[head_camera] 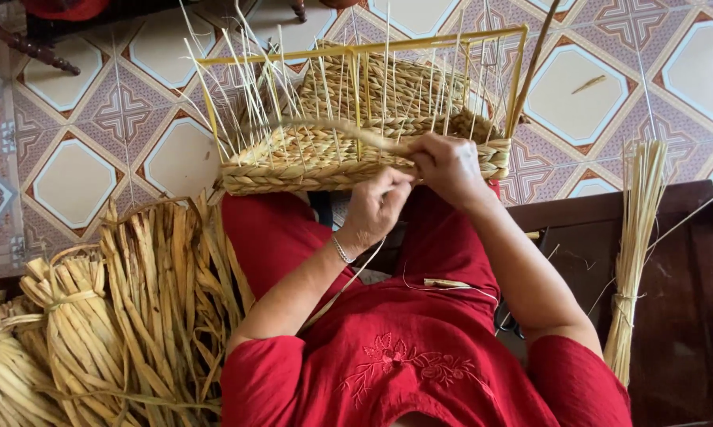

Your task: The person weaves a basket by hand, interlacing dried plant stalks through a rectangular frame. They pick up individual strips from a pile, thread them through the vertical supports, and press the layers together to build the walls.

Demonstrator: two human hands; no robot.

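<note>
Both my hands are at the near wall of the half-woven basket [325, 158] that rests on my knees. My right hand [450, 168] is closed, pinching the flat straw strand [325, 126] that arcs off to the left across the upright stakes; my left hand [375, 209] is curled shut against the woven rim just beneath, fingers tucked into the weave. That strand looks light, dry and bendy, likely to crease or split if I kink it, so I judge it best held close to the weave. A yellow frame [356, 49] gives the basket stiffness. No packages, labels or signs show; only tied bundles of straw [72, 316] at my left and a thin sheaf [637, 253] at my right
</note>
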